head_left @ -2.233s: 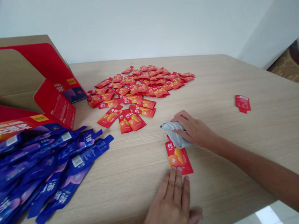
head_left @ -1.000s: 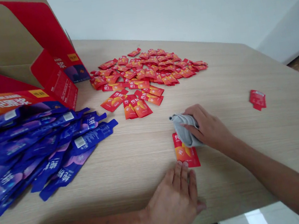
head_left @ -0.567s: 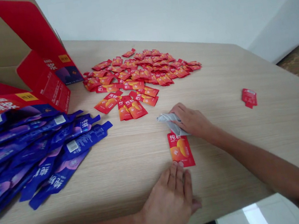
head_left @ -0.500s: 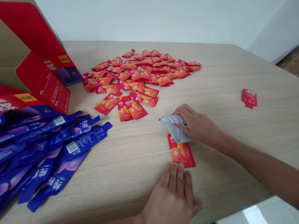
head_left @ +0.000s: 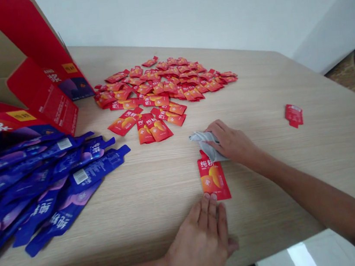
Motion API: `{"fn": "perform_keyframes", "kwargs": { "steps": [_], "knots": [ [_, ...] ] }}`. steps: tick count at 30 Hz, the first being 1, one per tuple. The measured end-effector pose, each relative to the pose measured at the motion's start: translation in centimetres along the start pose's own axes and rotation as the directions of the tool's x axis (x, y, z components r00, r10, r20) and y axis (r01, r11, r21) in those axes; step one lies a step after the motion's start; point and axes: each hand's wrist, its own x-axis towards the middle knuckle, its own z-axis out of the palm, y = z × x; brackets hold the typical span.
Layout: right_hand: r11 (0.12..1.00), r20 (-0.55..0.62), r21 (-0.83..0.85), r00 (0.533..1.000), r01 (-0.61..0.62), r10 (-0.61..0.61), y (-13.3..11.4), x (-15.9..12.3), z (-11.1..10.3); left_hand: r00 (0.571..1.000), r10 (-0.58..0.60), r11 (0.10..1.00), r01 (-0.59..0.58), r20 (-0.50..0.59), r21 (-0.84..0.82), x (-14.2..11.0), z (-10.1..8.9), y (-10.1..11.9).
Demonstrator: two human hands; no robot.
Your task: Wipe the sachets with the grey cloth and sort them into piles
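Note:
A red and orange sachet [head_left: 214, 180] lies flat on the table with its narrow spout end pointing away from me. The fingertips of my left hand [head_left: 201, 239] rest on its near edge, fingers stretched out. My right hand [head_left: 231, 141] grips a folded light grey cloth [head_left: 206, 140]. That cloth touches or hangs just over the sachet's upper right part, beside the narrow end; contact is hard to tell. Behind it, a heap of similar red sachets [head_left: 161, 85] spreads across the table, several of them lying at the front of the heap.
Long dark blue pouches [head_left: 72, 177] are piled at the left. An open red cardboard box [head_left: 58, 96] stands behind them. One red sachet [head_left: 293, 114] lies apart on the right of the table [head_left: 256, 87]. A white wall [head_left: 197, 12] runs along the back.
My right hand with the cloth has moved slightly away from me, baring more of the sachet's printed top and its narrow end. My left hand stays at the near edge.

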Motion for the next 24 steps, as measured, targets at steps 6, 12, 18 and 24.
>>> {"fn": "perform_keyframes", "kwargs": {
  "steps": [6, 12, 18, 24],
  "knots": [
    [0.972, 0.158, 0.165, 0.968, 0.170, -0.196, -4.7, -7.3, 0.0, 0.998, 0.009, 1.000, -0.008, 0.068, -0.010, 0.3, -0.3, 0.3],
    [0.998, 0.121, 0.051, 0.992, 0.030, -0.036, -2.0, -2.5, 2.1, 1.000, -0.014, 1.000, 0.014, 0.018, -0.014, 0.2, -0.3, 0.2],
    [0.998, -0.031, 0.050, 0.999, 0.025, -0.023, -1.3, -1.6, -0.1, 1.000, 0.000, 1.000, 0.000, 0.005, -0.002, 0.0, 0.0, 0.1],
    [0.976, 0.225, 0.165, 0.958, 0.145, -0.180, -5.0, -7.8, 1.1, 0.998, -0.011, 0.999, 0.013, 0.059, -0.032, 0.2, -0.4, 0.2]
  ]
}}
